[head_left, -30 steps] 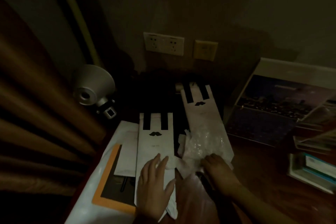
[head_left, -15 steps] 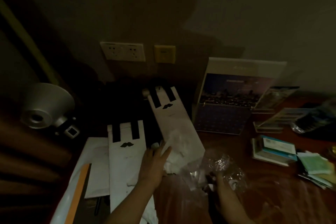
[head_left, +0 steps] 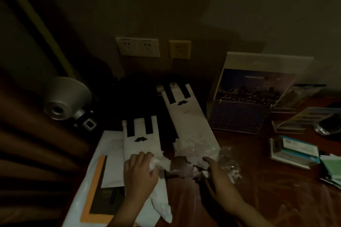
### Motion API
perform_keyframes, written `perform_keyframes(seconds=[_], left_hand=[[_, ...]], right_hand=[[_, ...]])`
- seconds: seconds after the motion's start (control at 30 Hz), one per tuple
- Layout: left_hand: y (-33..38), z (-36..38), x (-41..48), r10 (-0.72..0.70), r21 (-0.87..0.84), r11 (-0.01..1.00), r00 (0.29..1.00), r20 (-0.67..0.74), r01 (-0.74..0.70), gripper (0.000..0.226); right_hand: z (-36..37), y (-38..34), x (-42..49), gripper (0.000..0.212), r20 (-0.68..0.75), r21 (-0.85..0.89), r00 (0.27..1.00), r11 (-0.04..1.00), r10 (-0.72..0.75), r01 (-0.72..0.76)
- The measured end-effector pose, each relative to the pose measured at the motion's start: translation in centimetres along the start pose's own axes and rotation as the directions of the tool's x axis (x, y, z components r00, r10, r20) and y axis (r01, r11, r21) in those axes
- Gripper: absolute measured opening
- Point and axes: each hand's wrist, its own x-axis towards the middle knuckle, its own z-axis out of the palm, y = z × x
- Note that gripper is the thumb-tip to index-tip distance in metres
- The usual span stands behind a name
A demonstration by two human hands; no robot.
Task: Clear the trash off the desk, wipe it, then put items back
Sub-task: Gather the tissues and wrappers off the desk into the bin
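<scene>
Head view, dim light: the left hand (head_left: 140,173) lies on the lower end of a white paper bag with a moustache print (head_left: 140,140), its fingers curled round a crumpled white tissue (head_left: 160,163) that sticks out to the right of the knuckles. The right hand (head_left: 219,177) reaches forward with its fingers fairly straight and spread, holding nothing; its tips touch the crumpled clear plastic wrap (head_left: 227,160), which lies at the near end of a second moustache bag (head_left: 188,116). Between the two hands, more torn white scraps lie on the dark wooden desk (head_left: 276,199).

A curtain (head_left: 27,134) and a silver lamp (head_left: 64,97) close off the left side. A standing calendar (head_left: 258,97) is at the back, against the wall. To the right are a blue-edged box (head_left: 295,151) and green papers (head_left: 332,167). Bare wood shows to the right of the right forearm.
</scene>
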Motion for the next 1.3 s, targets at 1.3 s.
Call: perform_keyframes(seconds=[1.3], left_hand=[[-3.5, 0.2, -5.3, -0.428, 0.097, 0.904, 0.884, 0.19, 0.417, 0.04]], right_hand=[[0.9, 1.2, -3.7, 0.04, 0.044, -0.499, 0.993, 0.863, 0.113, -0.076]])
